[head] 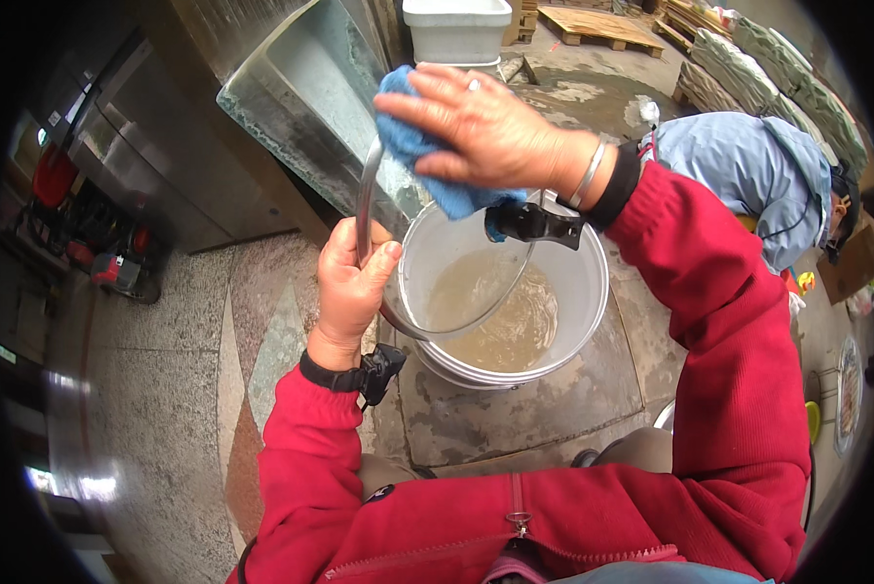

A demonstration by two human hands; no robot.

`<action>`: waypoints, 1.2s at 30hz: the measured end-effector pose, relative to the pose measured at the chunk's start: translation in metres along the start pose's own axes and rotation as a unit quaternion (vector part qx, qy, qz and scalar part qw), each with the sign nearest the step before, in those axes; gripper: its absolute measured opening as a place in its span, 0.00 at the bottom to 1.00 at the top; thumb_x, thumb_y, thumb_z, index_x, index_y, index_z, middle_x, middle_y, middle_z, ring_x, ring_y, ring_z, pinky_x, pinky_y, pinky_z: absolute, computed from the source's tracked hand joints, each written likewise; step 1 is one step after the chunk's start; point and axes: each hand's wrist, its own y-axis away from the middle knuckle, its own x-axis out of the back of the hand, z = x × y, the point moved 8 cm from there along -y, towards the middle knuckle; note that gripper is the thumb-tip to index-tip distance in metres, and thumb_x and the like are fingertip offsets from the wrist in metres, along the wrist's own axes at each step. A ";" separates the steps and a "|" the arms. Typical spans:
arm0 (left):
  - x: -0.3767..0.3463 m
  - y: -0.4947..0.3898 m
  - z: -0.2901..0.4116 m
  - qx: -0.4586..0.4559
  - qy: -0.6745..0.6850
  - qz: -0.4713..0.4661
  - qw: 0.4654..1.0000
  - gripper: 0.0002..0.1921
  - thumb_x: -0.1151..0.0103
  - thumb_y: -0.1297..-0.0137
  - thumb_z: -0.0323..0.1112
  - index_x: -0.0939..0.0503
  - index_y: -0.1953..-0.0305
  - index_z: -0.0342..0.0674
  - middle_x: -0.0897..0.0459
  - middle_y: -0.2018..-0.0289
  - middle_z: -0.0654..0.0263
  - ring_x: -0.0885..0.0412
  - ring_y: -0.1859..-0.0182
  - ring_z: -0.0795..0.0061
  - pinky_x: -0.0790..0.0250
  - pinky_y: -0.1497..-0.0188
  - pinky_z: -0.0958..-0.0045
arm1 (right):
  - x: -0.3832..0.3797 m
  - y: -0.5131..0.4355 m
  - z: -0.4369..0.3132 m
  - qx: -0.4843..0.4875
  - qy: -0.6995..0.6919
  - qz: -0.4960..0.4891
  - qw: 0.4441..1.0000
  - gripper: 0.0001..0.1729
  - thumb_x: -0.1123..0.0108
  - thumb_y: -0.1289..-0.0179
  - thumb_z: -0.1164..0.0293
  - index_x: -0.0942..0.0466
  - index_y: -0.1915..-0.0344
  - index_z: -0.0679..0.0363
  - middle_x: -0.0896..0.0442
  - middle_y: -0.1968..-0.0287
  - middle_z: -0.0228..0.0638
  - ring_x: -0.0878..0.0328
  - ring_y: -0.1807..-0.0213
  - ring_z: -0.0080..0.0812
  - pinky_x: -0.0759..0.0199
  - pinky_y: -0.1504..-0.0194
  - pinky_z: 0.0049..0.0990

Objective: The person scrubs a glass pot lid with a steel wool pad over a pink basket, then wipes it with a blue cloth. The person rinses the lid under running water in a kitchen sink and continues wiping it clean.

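My left hand (pixel 355 281) grips the metal rim of a round, clear lid (pixel 473 310), which looks like glass and is tilted over a white plastic bucket (pixel 599 292). Cloudy brownish water (pixel 506 350) lies in the bucket and shows partly through the lid. Pressed under the spread fingers of my right hand (pixel 488 128) is a blue cloth (pixel 407 146), laid against the upper part of the lid and hiding it there. Below my right wrist is a black part with a hole (pixel 535 223); whether it is the lid's handle I cannot tell.
A worn, grey-green trough (pixel 298 109) stands tilted behind the bucket, near a white tub (pixel 457 33). At the right, a person in a light blue jacket (pixel 729 160) bends down. A red and black machine (pixel 115 248) sits at the left. Wooden pallets (pixel 601 28) lie farther back.
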 end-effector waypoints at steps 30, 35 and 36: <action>0.047 0.011 -0.103 0.193 0.263 0.158 0.932 0.04 0.46 0.36 0.28 0.28 0.68 0.38 0.33 0.80 0.74 0.40 0.81 0.88 0.44 0.82 0.85 | -0.138 0.194 0.124 -0.334 -0.464 -0.257 0.779 0.32 0.46 0.33 0.57 0.41 0.32 0.50 0.28 0.42 0.33 0.33 0.44 0.26 0.42 0.39 0.23; 0.056 0.023 -0.126 0.254 0.287 0.204 0.901 0.03 0.46 0.37 0.27 0.28 0.68 0.38 0.31 0.79 0.72 0.40 0.81 0.87 0.45 0.82 0.84 | -0.122 0.202 0.102 -0.247 -0.356 -0.234 0.870 0.28 0.44 0.34 0.67 0.37 0.35 0.56 0.28 0.41 0.38 0.33 0.40 0.29 0.42 0.38 0.25; 0.057 0.025 -0.128 0.255 0.290 0.211 0.898 0.03 0.46 0.37 0.27 0.28 0.68 0.38 0.31 0.79 0.72 0.40 0.82 0.87 0.45 0.83 0.84 | -0.114 0.201 0.092 -0.213 -0.343 -0.214 0.889 0.27 0.44 0.34 0.68 0.36 0.36 0.57 0.27 0.42 0.39 0.32 0.41 0.30 0.40 0.39 0.26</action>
